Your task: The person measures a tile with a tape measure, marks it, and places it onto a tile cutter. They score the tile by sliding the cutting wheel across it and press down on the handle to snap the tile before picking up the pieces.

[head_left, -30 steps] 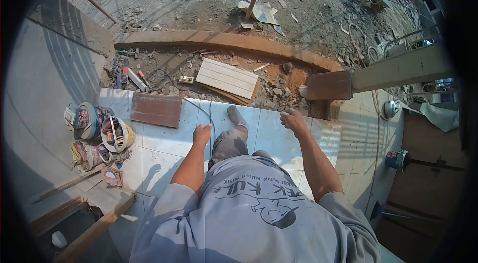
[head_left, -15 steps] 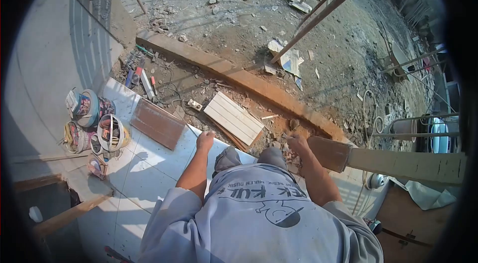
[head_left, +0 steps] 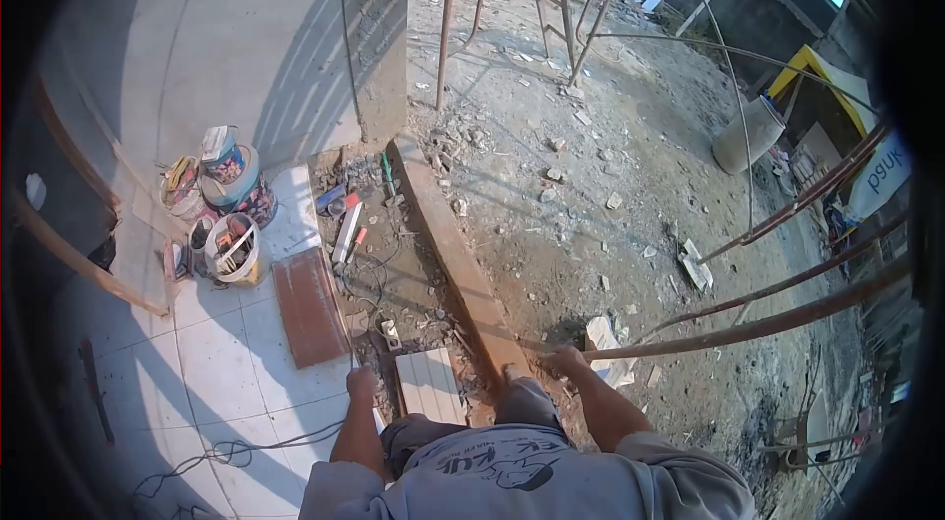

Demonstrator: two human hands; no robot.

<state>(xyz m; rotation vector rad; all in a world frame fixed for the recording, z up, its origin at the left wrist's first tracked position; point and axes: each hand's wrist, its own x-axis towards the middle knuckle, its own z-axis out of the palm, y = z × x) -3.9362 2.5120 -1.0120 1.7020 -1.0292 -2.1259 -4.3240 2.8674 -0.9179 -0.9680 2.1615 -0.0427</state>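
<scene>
My left hand (head_left: 363, 384) is closed, low in front of me by the near corner of a brown tile (head_left: 313, 308). A thin strip shows just above its knuckles; what it holds is too small to make out. My right hand (head_left: 568, 360) is also closed, out over the dirt past the concrete kerb (head_left: 458, 269). Something thin and dull pokes out from its left side, and the lower end of a metal pole (head_left: 709, 335) overlaps it in this view. Between my hands lies a stack of cream striped tiles (head_left: 429, 384), partly hidden by my knee.
Buckets of tools (head_left: 236, 249) and stacked paint pails (head_left: 232, 180) stand on the white tiled floor (head_left: 221, 362) at left. A cable (head_left: 246, 446) crosses that floor. A white socket block (head_left: 391, 334) and a red-and-white level-like bar (head_left: 346, 230) lie in the dirt strip. Scaffold poles rise at right.
My view has swung right and up, showing more yard, a ladder and a yellow-edged banner. My foot now appears at the kerb, and my right hand is beyond it. Both hands stay closed.
</scene>
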